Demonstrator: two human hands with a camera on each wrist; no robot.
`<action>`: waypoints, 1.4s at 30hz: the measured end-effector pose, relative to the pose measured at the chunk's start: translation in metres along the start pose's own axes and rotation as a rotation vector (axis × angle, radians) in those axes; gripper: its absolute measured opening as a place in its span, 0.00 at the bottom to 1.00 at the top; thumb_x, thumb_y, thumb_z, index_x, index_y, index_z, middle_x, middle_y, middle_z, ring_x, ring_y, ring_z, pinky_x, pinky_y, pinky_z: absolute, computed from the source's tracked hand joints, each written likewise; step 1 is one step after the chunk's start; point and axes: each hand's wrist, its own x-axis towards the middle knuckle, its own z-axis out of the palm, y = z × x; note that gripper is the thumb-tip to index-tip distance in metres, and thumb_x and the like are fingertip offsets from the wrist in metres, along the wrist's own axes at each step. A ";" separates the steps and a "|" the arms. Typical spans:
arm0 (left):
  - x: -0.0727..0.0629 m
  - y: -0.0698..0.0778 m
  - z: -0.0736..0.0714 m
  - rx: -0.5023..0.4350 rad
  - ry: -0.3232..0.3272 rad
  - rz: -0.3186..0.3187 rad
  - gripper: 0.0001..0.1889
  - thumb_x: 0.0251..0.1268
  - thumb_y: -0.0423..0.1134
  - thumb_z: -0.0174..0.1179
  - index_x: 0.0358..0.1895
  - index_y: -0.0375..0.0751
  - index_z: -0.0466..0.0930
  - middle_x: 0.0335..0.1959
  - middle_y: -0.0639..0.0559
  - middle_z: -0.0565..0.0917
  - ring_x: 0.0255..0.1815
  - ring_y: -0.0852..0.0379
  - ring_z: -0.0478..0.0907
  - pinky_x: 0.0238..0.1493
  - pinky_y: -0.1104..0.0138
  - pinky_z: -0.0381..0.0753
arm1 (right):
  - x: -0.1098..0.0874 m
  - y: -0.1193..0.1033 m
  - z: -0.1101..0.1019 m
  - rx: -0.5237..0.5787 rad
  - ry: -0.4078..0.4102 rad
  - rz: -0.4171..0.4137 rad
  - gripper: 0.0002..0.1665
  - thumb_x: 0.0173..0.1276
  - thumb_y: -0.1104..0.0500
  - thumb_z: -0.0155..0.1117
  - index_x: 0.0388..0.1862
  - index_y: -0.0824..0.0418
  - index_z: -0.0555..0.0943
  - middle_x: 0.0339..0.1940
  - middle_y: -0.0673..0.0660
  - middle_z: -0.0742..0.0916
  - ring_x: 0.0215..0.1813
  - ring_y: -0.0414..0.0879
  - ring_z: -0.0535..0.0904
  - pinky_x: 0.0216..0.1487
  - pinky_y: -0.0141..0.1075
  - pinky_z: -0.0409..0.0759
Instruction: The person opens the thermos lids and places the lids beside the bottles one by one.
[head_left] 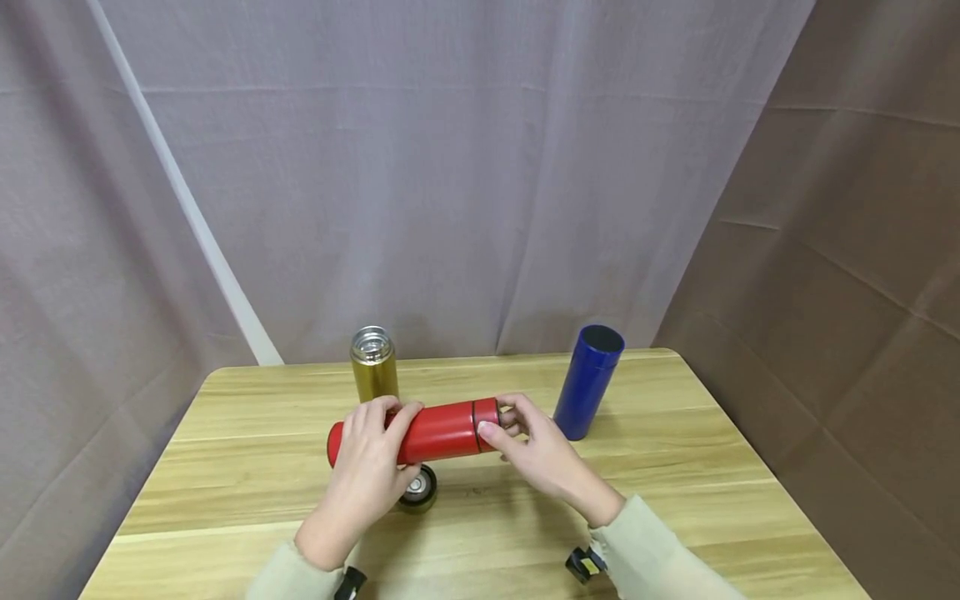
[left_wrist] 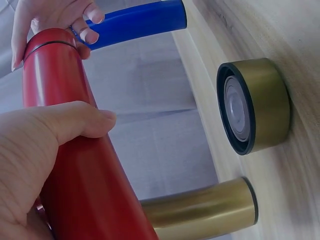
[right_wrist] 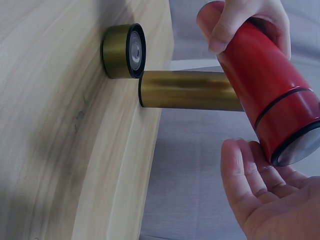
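Note:
My left hand (head_left: 369,457) grips the body of a red thermos bottle (head_left: 442,432), held nearly level above the table. Its thumb lies across the red side in the left wrist view. The red cap (right_wrist: 291,122) is on the bottle, a dark ring marking the seam. Around the cap end is my right hand (head_left: 538,450), its fingers loosely spread and not wrapped round the cap in the right wrist view. Below the bottle, a gold lid (left_wrist: 267,106) lies on the table with its inner side up. Behind stands an uncapped gold thermos bottle (head_left: 377,377).
A blue thermos bottle (head_left: 588,383) stands upright at the back right, beyond my right hand. The wooden table (head_left: 247,467) ends at a grey curtain (head_left: 450,183) behind, with a brown cloth (head_left: 847,250) on the right.

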 end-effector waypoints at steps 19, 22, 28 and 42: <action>0.002 -0.006 -0.003 -0.006 -0.065 0.025 0.40 0.28 0.40 0.79 0.56 0.44 0.75 0.46 0.50 0.80 0.48 0.49 0.73 0.50 0.55 0.72 | 0.000 0.006 -0.005 -0.024 -0.067 -0.070 0.34 0.63 0.56 0.70 0.65 0.59 0.68 0.47 0.56 0.82 0.49 0.50 0.79 0.44 0.40 0.82; 0.001 -0.007 -0.004 -0.028 -0.087 0.016 0.39 0.30 0.39 0.79 0.56 0.44 0.76 0.47 0.50 0.81 0.48 0.50 0.75 0.50 0.55 0.74 | 0.000 0.007 -0.006 -0.050 -0.117 -0.139 0.37 0.60 0.61 0.72 0.66 0.59 0.66 0.52 0.57 0.79 0.51 0.53 0.78 0.47 0.47 0.81; -0.003 -0.007 -0.005 -0.063 -0.131 -0.016 0.40 0.32 0.38 0.79 0.59 0.42 0.76 0.51 0.49 0.82 0.50 0.50 0.76 0.51 0.54 0.76 | -0.002 0.005 -0.009 -0.103 -0.186 -0.212 0.40 0.60 0.59 0.73 0.67 0.48 0.64 0.57 0.52 0.76 0.55 0.50 0.75 0.50 0.48 0.79; -0.004 0.000 -0.002 -0.007 -0.099 -0.004 0.40 0.35 0.39 0.78 0.61 0.45 0.73 0.54 0.50 0.79 0.54 0.49 0.70 0.57 0.52 0.68 | -0.002 0.006 -0.001 -0.220 0.003 0.001 0.28 0.65 0.36 0.60 0.56 0.52 0.73 0.39 0.48 0.83 0.39 0.43 0.78 0.39 0.39 0.77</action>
